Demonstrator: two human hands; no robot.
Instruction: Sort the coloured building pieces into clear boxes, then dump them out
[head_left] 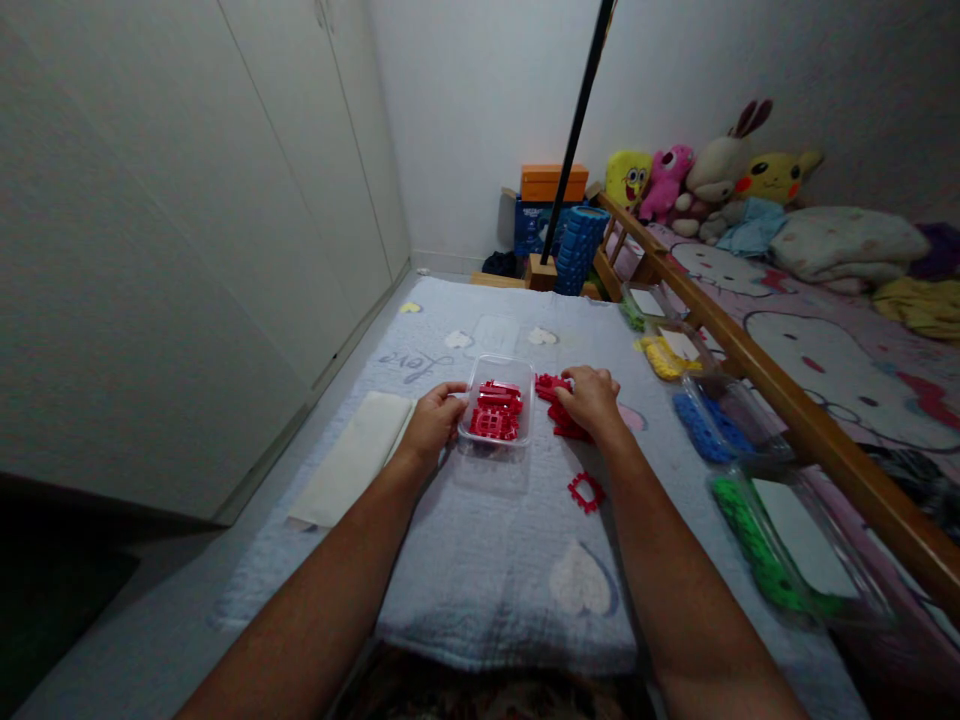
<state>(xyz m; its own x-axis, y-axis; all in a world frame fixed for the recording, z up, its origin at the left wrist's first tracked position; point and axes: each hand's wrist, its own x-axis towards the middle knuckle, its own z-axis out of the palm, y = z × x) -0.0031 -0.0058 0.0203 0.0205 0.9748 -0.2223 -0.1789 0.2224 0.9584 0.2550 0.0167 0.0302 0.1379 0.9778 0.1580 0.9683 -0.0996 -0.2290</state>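
A clear plastic box [525, 400] with several red interlocking pieces [495, 410] in it sits on a pale blue blanket [487, 560]. My left hand [433, 420] rests against the box's left side, its fingers curled round the rim. My right hand [592, 397] lies closed over a pile of loose red pieces [553, 388] just right of the box. One red square piece [586, 492] lies alone on the blanket, nearer to me, beside my right forearm.
Clear boxes of dark green [634, 315], yellow [664, 357], blue [705, 425] and green [757, 545] pieces line the blanket's right edge along a wooden bed rail [787, 410]. A clear lid [495, 333] lies beyond the box. A folded white cloth [352, 455] lies at left. White cupboards stand at left.
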